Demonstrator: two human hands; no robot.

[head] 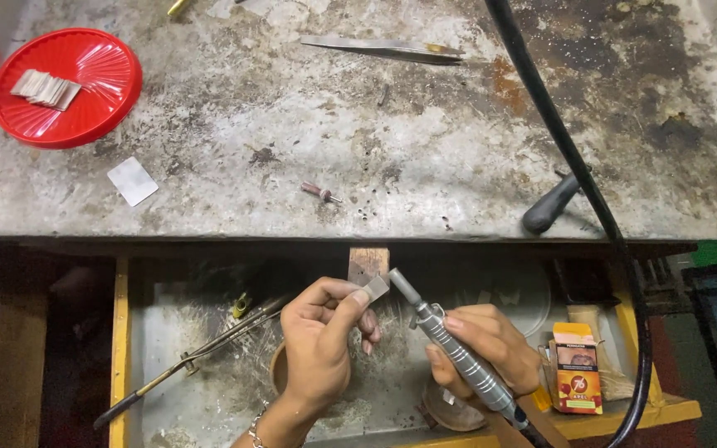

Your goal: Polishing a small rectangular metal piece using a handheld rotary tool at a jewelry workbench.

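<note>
while left hand [319, 340] pinches the small metal plate [373, 288] by its edge, right hand [485, 348] grips the rotary handpiece [450, 348] pen-style; plate looks thin, light, stiff, slippery.

Single head-worn view, looking steeply down, close over the worn metal workbench [425, 141] edge and open drawer [209, 365]
</note>
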